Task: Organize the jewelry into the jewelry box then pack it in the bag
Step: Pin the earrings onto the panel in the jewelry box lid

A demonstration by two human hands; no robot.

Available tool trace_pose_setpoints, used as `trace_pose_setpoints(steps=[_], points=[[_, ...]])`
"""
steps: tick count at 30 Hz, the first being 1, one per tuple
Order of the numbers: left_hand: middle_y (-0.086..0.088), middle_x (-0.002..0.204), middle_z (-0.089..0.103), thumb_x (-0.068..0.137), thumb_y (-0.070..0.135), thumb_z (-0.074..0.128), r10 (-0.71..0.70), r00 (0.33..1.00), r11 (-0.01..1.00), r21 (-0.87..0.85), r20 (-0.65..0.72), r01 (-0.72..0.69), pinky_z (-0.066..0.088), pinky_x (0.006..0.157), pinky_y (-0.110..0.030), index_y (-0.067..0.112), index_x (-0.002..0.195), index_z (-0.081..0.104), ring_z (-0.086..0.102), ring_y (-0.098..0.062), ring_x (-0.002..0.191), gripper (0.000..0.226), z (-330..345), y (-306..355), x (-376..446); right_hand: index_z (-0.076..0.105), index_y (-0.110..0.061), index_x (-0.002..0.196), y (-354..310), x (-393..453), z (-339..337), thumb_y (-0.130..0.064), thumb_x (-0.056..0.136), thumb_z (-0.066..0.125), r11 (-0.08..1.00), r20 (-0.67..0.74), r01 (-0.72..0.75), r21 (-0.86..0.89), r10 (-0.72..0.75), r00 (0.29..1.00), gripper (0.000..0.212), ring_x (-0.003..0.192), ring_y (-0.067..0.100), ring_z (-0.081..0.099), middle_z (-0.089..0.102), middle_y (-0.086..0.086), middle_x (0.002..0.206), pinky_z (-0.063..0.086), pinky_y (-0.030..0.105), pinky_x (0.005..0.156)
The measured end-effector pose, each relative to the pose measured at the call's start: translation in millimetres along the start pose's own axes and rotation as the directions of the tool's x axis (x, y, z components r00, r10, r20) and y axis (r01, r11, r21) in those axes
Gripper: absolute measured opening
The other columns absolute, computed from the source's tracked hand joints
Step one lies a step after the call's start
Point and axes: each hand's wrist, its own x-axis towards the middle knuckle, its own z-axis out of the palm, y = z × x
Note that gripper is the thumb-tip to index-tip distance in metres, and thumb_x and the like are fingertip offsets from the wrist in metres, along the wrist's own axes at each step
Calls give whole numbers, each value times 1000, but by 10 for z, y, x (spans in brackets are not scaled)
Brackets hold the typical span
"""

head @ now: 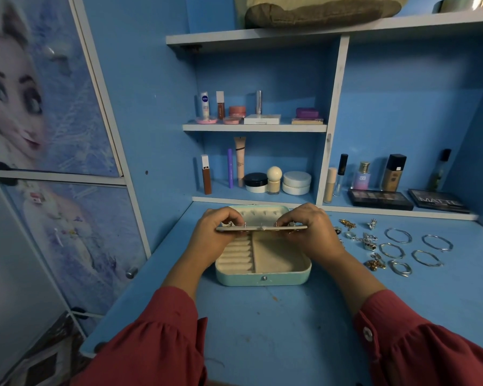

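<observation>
mint-green jewelry box (262, 275) sits open on the blue desk (276, 330), near the middle, its lid (258, 211) raised at the far side. inside, the left half holds padded ring rolls and the right half is a plain cream compartment. a thin flat insert panel (262, 227) is held level above the far half of the box, seen edge-on. the left hand (215, 232) pinches the panel's left end, fingers curled over the top and thumb below. the right hand (310, 232) pinches the right end in the same way. small gold and silver pieces stick up along the panel's top edge; their type is too small to make out. the panel's faces and the box area below it are hidden. to the right of the box, apart from both hands, lie silver bangles (414, 247) and a cluster of rings and gold pieces (365, 240) on the desk. red sleeves (430, 355) are cut off at the near edge.
</observation>
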Motion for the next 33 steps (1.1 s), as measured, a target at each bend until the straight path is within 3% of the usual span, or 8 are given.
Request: trace_pose_setpoints(steps=[6,12,17,23,33], points=[[15,85,59,70,2,80,26,1000,1000,13,8,-26,38,75,-3,30,77,69,52,11,85,31,-3,7,3,75,-28,80,8,0,3,-12,69,83,1000,11,-11,0,11,1000,20,82,7,51,56,-31,75,45,40,79],[1,92,59,71,4,80,4,1000,1000,28,8,-4,37,72,0,30,77,69,54,11,81,29,3,5,14,75,-28,79,22,-1,13,-11,69,84,1000,3,1,-8,-1,1000,22,81,6,52,56,-31,74,44,37,77],[4,89,57,68,3,82,-1,1000,1000,18,-26,1,41,78,-5,34,75,69,58,-3,84,34,11,18,20,77,-22,78,17,3,19,-10,67,84,1000,-35,23,-18,-23,999,18,77,7,52,57,-28,74,43,31,73],[6,90,56,68,5,82,2,1000,1000,30,-20,-1,42,78,-6,36,73,66,58,0,85,36,8,29,5,75,-23,78,16,9,13,-13,67,84,1000,-22,-6,2,6,1000,17,82,-3,50,58,-27,76,37,17,74],[0,92,58,68,6,82,-8,1000,1000,30,-15,8,39,74,-3,31,75,68,55,9,80,30,1,18,5,66,-28,92,57,-7,-66,-20,67,85,994,30,-78,-79,80,996,32,82,4,51,60,-19,86,46,34,81]])
